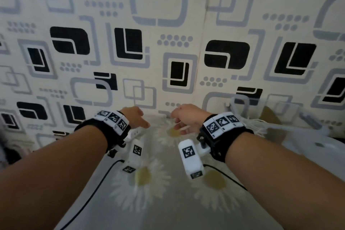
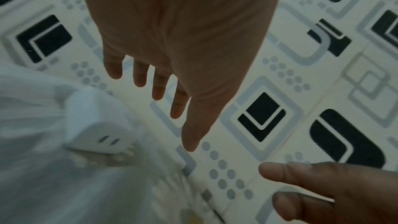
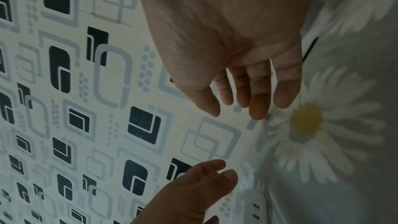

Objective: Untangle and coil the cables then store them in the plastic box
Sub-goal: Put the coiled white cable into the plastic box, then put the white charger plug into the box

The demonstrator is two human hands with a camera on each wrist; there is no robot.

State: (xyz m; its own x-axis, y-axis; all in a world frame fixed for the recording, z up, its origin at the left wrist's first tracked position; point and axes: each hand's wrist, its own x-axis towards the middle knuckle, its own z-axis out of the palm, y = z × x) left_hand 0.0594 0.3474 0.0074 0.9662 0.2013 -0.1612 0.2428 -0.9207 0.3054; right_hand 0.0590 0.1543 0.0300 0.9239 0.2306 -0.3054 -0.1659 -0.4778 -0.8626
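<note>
Nothing is held: the left hand [image 1: 137, 116] and right hand [image 1: 186, 117] hover with relaxed fingers. A white power strip [image 2: 96, 125], probably light and rigid, lies beneath; its body offers the surest hold.

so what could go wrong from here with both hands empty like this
1. Both the left hand and right hand are open and hold nothing, while the white power strip lies under the left one by the wall; reaching blind could knock it.
2. The plastic box off to the right is blurred and seems to hold white cables already; a hasty pull may retangle them.
</note>
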